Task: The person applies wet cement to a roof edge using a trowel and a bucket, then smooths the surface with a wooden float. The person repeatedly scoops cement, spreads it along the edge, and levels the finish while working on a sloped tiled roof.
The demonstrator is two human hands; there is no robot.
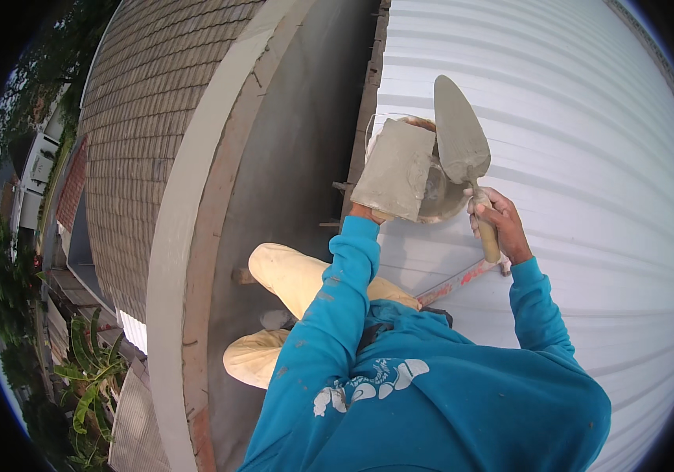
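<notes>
My left hand [368, 214] is closed beneath a rectangular plastering float [396, 169], mostly hidden by it. Wet grey mortar coats the float's upper face. In my right hand [504, 224] is a pointed trowel [461, 134], its fingers wrapped round the wooden handle. The mortar-smeared blade points away from me, just right of the float. Behind and partly under the float stands a round bucket [445, 200] with a wire handle; its inside is mostly hidden.
Ribbed white metal roofing [589, 197] spreads to the right. A long bar with red marks [463, 279] lies near my lap. To the left, a deep gap separates me from a plastered wall top [187, 204], with a tiled roof [148, 118] beyond. My legs hang toward the gap.
</notes>
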